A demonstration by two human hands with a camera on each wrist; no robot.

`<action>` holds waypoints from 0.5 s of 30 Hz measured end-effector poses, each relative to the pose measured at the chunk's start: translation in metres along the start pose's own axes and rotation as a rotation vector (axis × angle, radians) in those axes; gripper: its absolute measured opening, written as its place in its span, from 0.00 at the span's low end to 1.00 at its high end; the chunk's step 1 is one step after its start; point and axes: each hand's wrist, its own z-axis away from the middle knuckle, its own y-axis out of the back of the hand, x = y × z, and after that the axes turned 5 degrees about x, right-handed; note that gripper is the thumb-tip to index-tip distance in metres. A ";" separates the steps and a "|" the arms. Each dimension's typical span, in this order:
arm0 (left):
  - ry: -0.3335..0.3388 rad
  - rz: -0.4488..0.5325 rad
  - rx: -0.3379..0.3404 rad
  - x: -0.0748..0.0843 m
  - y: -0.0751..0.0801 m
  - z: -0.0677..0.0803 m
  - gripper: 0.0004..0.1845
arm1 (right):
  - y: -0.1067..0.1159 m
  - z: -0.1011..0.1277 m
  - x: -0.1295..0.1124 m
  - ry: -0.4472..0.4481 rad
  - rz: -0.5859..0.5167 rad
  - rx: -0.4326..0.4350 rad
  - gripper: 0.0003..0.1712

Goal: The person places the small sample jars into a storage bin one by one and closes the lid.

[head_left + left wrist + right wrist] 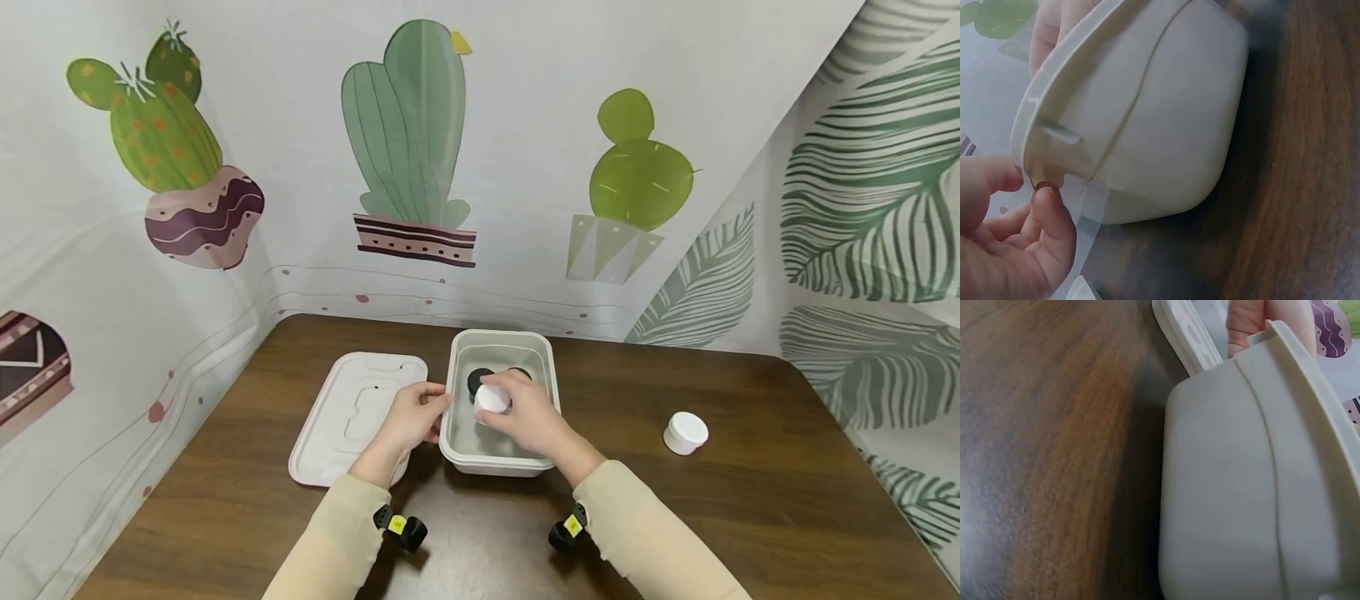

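Note:
A light grey plastic box (498,458) stands on the table, its top uncovered. My left hand (411,415) pinches the rim on its left side; in the left wrist view the thumb and forefinger of that left hand (1016,231) meet at the rim. With the fingertips of my right hand (528,414) I grip a small white round jar (491,401) inside the box's outline. Two black round items (479,380) lie in the box beyond it, one partly hidden by my right hand. The right wrist view shows mainly the box's outer wall (1222,487).
Left of the box, its pale lid (322,442) lies flat, partly under my left wrist. Another white round jar (686,432) stands on the brown wooden table (637,383) to the right. A cactus-print cloth (525,167) hangs behind the table's back edge.

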 end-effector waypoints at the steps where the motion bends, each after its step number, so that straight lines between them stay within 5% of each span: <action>1: -0.003 -0.004 -0.003 0.000 0.000 0.000 0.16 | -0.001 0.000 -0.001 0.005 0.020 -0.004 0.29; 15: -0.006 -0.023 -0.011 0.001 0.001 0.000 0.15 | -0.008 -0.002 -0.004 0.050 0.135 -0.066 0.28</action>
